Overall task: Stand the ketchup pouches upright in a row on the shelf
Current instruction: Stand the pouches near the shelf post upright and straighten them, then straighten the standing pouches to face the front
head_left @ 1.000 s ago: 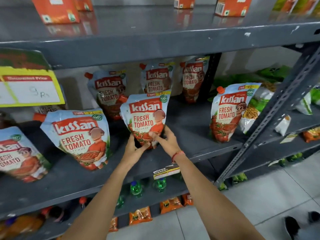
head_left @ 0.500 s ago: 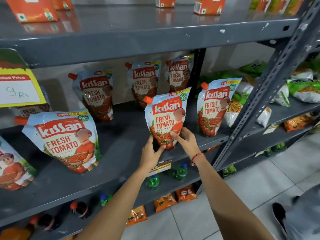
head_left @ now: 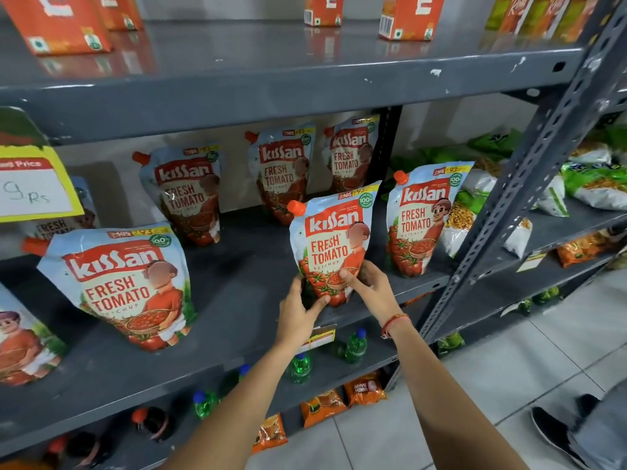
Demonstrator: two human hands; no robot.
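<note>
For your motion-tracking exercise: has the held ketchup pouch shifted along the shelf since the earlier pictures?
Yes. The held pouch has moved right along the shelf, closing on the pouch by the upright post and leaving the large front-left pouch.

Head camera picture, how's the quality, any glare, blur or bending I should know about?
Head view: wide-angle bending bows the shelf edge and tilts the upright post; the glossy top shelf mirrors the orange cartons; the back pouches sit in shadow and look soft; the held pouch is sharp, both the left hand and right hand clear; the edges blur slightly.
</note>
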